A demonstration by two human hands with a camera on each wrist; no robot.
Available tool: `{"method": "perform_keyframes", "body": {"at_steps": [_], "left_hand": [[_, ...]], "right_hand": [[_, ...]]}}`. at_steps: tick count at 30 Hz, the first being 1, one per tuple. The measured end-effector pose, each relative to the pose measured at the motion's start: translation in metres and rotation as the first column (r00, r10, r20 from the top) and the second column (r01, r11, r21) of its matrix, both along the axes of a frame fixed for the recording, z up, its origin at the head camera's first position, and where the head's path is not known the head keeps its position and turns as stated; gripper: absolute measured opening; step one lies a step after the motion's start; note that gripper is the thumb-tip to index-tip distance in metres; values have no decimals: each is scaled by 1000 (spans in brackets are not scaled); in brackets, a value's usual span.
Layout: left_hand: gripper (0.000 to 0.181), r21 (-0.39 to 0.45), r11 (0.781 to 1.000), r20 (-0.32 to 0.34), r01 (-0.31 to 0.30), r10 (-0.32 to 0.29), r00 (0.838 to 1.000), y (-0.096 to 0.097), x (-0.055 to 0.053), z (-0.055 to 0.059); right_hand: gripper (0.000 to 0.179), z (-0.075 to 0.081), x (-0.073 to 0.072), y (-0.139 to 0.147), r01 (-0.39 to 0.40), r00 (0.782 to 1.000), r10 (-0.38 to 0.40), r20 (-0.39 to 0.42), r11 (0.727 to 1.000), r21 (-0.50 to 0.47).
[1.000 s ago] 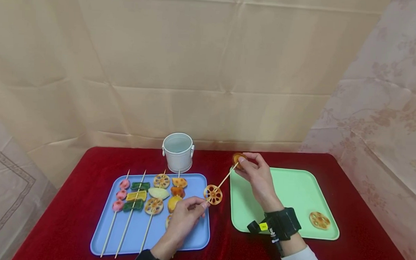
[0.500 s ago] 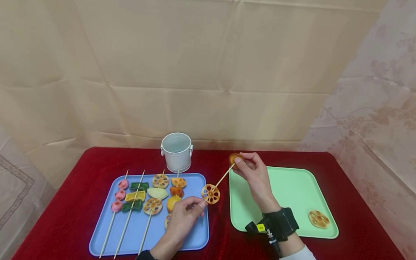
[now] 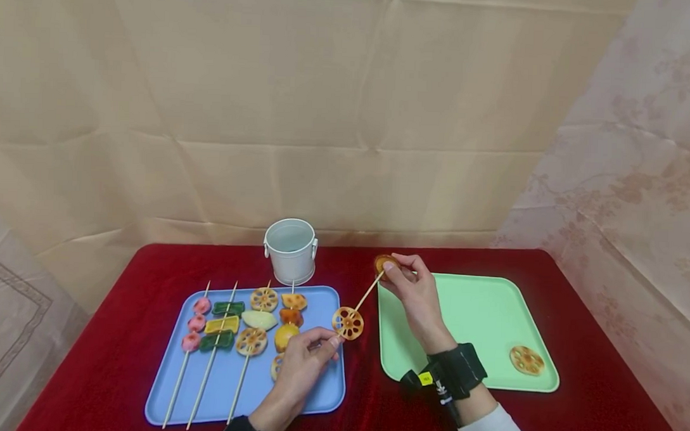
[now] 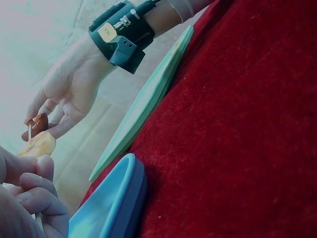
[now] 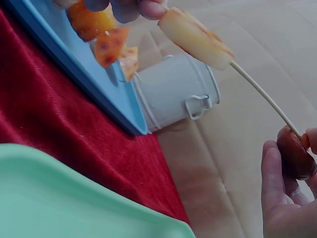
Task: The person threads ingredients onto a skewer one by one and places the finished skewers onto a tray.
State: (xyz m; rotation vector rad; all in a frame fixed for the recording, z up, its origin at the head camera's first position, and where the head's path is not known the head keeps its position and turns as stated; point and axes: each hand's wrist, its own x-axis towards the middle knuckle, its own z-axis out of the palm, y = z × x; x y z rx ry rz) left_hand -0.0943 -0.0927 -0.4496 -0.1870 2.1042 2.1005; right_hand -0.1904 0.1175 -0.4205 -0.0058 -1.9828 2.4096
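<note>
In the head view my left hand pinches a thin wooden skewer just below a browned lotus root slice threaded on it. My right hand holds a round brown food piece between thumb and fingers at the skewer's upper end. From the right wrist, the brown piece looks glossy and rounded, and the skewer meets it. How deep the tip goes is hidden by the fingers. The left wrist view shows the lotus slice edge-on, close to the brown piece.
A blue tray on the left bears several filled skewers, partly behind my left hand. On the right, a green tray holds one lotus root slice. Behind the blue tray stands a white bucket. Red cloth covers the table.
The head view has shifted slightly, so everything sits a little further left. Both hands keep their grip on the skewer and the brown piece, with little visible movement between them.
</note>
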Motion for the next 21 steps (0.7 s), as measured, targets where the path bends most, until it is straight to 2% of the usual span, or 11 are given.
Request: {"method": "perform_keyframes", "body": {"at_steps": [7, 11, 15, 21], "left_hand": [[18, 21, 1000, -3, -14, 15, 1000, 2, 3, 1], [19, 25, 1000, -18, 17, -16, 1000, 7, 4, 4], [19, 39, 998, -1, 43, -43, 999, 11, 6, 7], [19, 90, 995, 28, 36, -39, 999, 10, 9, 6]], "right_hand": [[31, 0, -1, -3, 5, 1000, -5, 1, 1000, -21], [30, 1, 0, -5, -10, 1000, 9, -26, 999, -42], [32, -1, 4, -9, -25, 997, 23, -73, 999, -32], [36, -9, 10, -17, 34, 994, -32, -105, 999, 18]]}}
